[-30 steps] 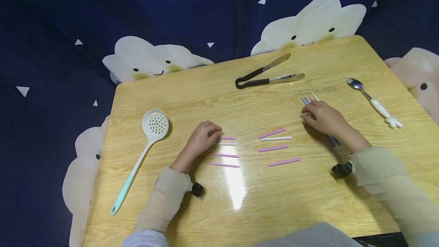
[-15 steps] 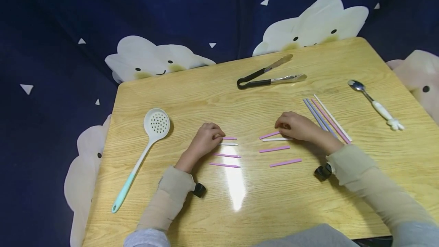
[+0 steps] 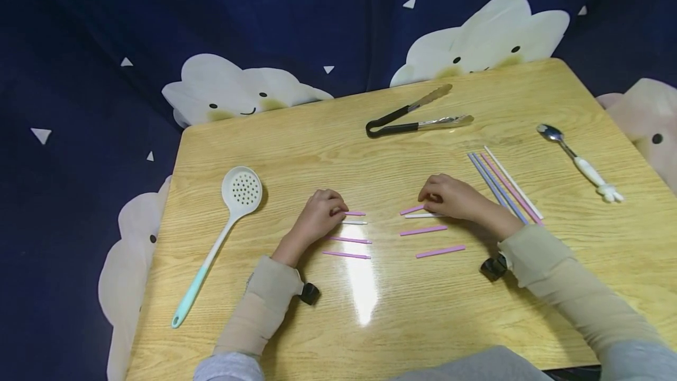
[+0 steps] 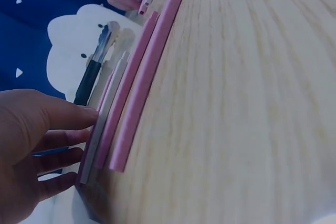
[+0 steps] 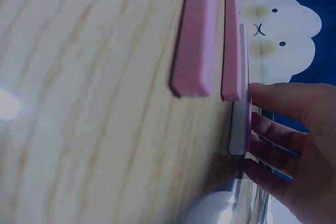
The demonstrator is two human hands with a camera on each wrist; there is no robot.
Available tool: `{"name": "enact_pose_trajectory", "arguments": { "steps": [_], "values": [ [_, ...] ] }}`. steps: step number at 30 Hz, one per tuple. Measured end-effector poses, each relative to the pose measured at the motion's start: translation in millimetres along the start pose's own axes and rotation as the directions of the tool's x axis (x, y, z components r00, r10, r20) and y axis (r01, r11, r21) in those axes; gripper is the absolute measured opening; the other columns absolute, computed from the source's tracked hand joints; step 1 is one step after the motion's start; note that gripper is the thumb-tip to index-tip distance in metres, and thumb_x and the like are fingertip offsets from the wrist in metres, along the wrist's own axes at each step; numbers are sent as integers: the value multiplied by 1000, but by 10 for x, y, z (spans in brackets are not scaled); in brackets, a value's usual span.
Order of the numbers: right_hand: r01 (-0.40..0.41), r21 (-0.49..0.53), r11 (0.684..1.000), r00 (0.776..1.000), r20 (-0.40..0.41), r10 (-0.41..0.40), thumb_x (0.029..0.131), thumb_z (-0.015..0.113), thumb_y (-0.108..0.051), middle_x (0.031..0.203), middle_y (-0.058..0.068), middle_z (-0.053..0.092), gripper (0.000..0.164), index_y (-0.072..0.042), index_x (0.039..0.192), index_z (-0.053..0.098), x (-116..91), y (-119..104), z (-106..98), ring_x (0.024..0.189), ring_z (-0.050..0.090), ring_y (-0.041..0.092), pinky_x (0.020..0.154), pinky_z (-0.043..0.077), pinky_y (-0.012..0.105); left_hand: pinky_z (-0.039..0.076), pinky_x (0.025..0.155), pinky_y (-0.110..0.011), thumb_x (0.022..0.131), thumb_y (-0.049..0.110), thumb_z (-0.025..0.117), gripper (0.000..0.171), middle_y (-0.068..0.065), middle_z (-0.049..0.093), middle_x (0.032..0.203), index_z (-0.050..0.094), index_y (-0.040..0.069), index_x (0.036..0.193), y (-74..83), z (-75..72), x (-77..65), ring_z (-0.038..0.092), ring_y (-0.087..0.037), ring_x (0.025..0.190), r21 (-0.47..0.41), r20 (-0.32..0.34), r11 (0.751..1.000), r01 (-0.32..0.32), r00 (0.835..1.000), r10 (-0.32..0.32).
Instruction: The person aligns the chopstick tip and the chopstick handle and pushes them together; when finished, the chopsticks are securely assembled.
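Observation:
My left hand [image 3: 319,214] pinches the end of the farthest pink stick [image 3: 355,213] in the left group. Beside it lie a white stick [image 3: 353,222] and two more pink sticks [image 4: 146,77], narrow-tipped at one end. My right hand [image 3: 452,196] has thumb and fingertips on the farthest pink stick [image 3: 411,210] of the right group, seemingly pinching it. A white stick [image 3: 420,216] lies close by, partly under that hand. Two further pink sticks [image 3: 423,230] lie nearer the body. Both groups rest on the wooden table [image 3: 317,157].
To the right lies a bundle of blue, pink and white longer sticks [image 3: 508,184], with a spoon [image 3: 576,160] beyond it. Black-handled tongs [image 3: 394,125] lie spread at the back. A slotted skimmer [image 3: 233,216] lies at the left.
My right hand has left the longer sticks and moved left to the farthest pink stick of the right group. My left hand has shifted slightly right along its pink stick.

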State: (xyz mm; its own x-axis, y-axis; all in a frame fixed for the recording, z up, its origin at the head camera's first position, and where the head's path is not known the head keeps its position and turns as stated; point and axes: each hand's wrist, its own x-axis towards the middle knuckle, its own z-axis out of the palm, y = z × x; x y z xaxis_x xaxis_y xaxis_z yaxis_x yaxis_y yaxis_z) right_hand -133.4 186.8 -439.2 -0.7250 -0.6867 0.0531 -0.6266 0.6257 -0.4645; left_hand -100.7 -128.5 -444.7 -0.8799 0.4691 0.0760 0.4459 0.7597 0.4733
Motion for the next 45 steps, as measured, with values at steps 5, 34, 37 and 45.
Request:
{"name": "enact_pose_trajectory", "arguments": {
  "steps": [5,34,37,45],
  "values": [
    [-3,-18,1000,1000,4,3,79,66,-8,87,2,56,9,-9,89,66,14,-20,0,75,47,16,64,40,33,41,79,-37,81,13,66,4,-5,59,101,69,11,83,-1,10,-8,50,-23,95,27,-8,1000,-6,1000,6],
    [-99,-27,995,995,6,99,85,58,-8,77,2,55,4,-7,88,60,53,-73,-102,66,47,14,57,39,31,47,65,-27,87,14,58,7,-2,61,83,61,9,90,25,-108,10,55,-12,72,-55,-86,998,41,995,-46],
    [-126,-6,992,992,-1,126,87,56,-10,77,2,57,5,-7,91,59,64,-95,-173,65,49,12,57,41,31,48,67,-28,87,13,58,6,-2,63,83,61,8,90,49,-150,13,58,-14,74,-65,-118,997,29,992,-37],
    [-147,110,983,985,-73,156,88,53,-7,87,8,62,10,-4,97,58,100,-172,-312,79,58,21,69,48,37,46,62,-25,86,11,60,5,-1,61,78,63,8,89,146,-281,28,54,-12,69,-78,-203,996,-51,979,35]
  ]
}}
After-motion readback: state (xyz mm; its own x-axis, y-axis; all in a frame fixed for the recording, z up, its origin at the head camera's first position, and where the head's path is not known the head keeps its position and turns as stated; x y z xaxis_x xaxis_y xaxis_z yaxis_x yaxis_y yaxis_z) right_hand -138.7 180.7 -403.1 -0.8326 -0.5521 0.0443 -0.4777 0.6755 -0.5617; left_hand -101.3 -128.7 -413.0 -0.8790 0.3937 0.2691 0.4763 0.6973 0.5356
